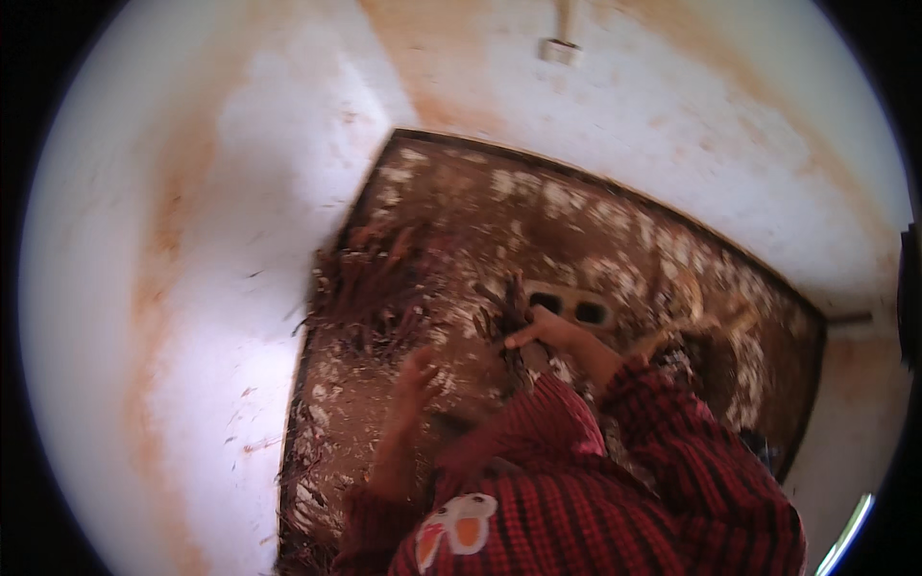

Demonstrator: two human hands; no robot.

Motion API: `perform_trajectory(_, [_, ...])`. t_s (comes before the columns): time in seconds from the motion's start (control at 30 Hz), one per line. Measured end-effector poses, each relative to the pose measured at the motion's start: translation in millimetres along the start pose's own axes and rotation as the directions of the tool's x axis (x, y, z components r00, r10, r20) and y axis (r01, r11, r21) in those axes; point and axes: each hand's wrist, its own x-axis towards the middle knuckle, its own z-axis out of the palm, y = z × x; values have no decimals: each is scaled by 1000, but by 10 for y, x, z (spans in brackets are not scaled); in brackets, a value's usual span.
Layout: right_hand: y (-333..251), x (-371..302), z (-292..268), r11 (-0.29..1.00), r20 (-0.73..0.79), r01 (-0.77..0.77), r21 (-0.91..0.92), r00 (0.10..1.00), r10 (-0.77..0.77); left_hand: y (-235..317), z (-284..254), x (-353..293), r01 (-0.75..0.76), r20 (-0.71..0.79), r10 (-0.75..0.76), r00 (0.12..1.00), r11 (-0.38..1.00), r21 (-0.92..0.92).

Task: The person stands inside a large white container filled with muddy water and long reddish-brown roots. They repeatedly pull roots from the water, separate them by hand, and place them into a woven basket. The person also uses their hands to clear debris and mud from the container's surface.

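Note:
My right hand (559, 332) reaches forward in the middle, with its fingers closed round some dark brown sticks (511, 305). The sticks point up and to the left from the hand, and motion blurs their ends. Just beyond that hand lies a hollow concrete block (572, 300) with two dark openings. Off to the left, my left hand (415, 386) hovers over the floor, its fingers apart and nothing visible in it. A loose heap of reddish-brown sticks (375, 278) lies ahead of it, near the left wall.
White walls (250, 192) with orange-brown stains enclose a brown dirt floor (461, 192) with pale patches. More pale brown wood pieces (711, 322) lie on the right. A small white box (559, 52) is fixed high on the far wall.

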Motion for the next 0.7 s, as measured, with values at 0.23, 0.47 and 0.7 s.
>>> perform_trajectory(0.23, [-136,-1233,-669,990,-433,-143,-2,892,128,-444,-436,-120,126,14,-126,992,978,-168])
perform_trajectory(0.47, [824,-2808,-1769,863,-693,-503,47,606,391,-907,-740,-103,207,-30,-214,976,966,-158])
perform_trajectory(0.7, [1776,-3246,-2097,773,-995,-633,34,49,83,-935,-663,-71,240,-103,-240,965,971,-4])
